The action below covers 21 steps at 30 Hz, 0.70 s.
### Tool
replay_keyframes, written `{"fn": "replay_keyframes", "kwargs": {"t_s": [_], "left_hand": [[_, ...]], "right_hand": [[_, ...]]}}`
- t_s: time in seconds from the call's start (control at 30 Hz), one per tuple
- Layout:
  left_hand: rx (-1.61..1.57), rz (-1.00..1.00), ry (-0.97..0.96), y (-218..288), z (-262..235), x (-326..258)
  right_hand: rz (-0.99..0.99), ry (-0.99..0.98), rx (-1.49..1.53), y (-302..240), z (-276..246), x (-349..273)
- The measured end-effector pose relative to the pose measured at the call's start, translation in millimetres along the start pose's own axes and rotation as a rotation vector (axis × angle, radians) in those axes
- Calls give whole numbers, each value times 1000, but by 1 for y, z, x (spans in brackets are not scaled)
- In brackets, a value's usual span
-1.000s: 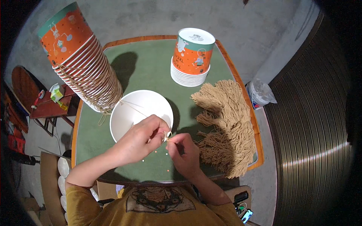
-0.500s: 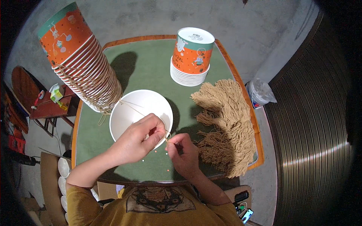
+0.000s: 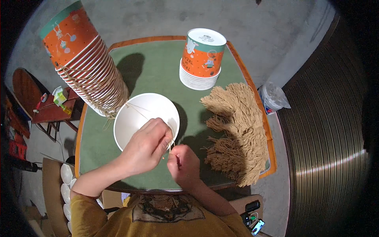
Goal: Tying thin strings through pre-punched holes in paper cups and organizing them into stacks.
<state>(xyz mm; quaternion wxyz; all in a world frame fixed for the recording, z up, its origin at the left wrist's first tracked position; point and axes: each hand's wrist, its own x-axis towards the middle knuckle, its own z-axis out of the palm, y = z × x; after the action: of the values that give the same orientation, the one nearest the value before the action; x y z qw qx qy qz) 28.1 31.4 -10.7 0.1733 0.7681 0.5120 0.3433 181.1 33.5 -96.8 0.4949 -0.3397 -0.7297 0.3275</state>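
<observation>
A white paper bucket [image 3: 123,130] stands mouth up on the green table mat, in front of me. From a point on its far left rim, a thin tan cord [image 3: 139,109] runs across the mouth to my hands. My left hand [image 3: 144,148], over the bucket's near right side, is closed in a pinch on the cord. Just right of it and a little nearer, my right hand [image 3: 184,166] is curled into a fist around the cord's end. A short length of cord shows between the two hands. Their fingertips hide any knot.
At the left leans a tall stack of paper buckets [image 3: 85,51] with cords along their rims. A shorter upside-down stack [image 3: 203,59] stands far right. A thick bundle of tan cords [image 3: 244,134] covers the mat's right side. Beyond the table edge is a white pail [image 3: 272,98].
My right hand has turned from a fingertip pinch into a fist, slightly left and lower. The left hand stays nearly in place, still pinching the cord. The bucket has shifted a touch left.
</observation>
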Motion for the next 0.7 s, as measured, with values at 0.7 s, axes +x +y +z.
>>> {"fn": "replay_keyframes", "kwargs": {"t_s": [0.7], "left_hand": [[212,-130,741,-39,25,-93]], "right_hand": [[-344,-123,-157,2,8,-15]]}}
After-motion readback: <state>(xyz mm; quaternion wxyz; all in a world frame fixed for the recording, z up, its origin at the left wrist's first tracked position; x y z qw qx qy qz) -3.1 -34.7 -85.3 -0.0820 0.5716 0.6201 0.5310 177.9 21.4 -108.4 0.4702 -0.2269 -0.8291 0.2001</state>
